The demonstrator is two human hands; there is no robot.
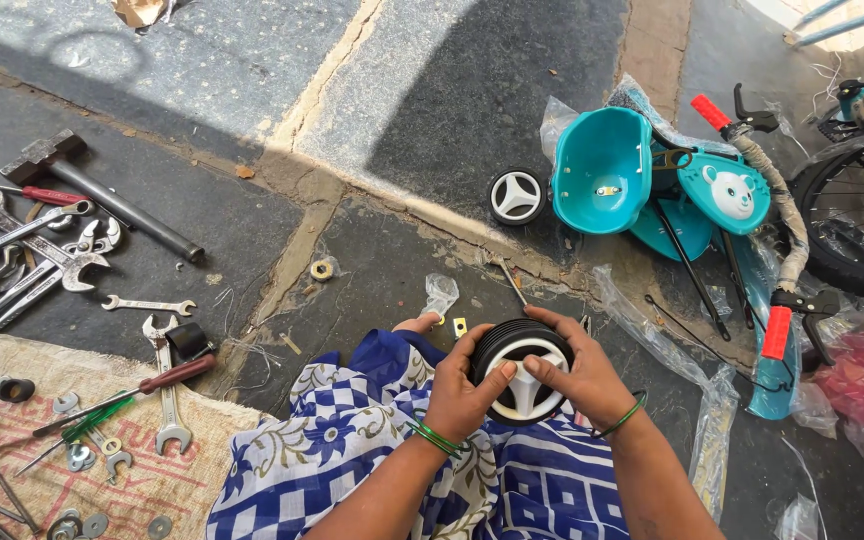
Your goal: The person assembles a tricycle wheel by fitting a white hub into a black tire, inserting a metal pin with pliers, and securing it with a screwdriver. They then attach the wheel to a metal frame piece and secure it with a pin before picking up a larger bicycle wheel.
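While sun and shadow split the grey stone floor (432,110), a woven sack mat (12,470) covers its lower-left corner, w/ spanners (167,395), a screwdriver (152,385) & washers on it; more wrenches (32,260) & a hammer (92,190) lie just past the mat's top edge. Teal plastic seat tub (602,170) sits toward the floor's upper right, a small bracket inside, a second small wheel (517,196) beside it. Small black wheel w/ white hub (524,375) is bottom centre, over a blue-white cloth (372,440). Left hand (462,395) wraps the tyre's left side, fingers closed on it; right hand (582,375) clasps the right side, thumb on the hub.
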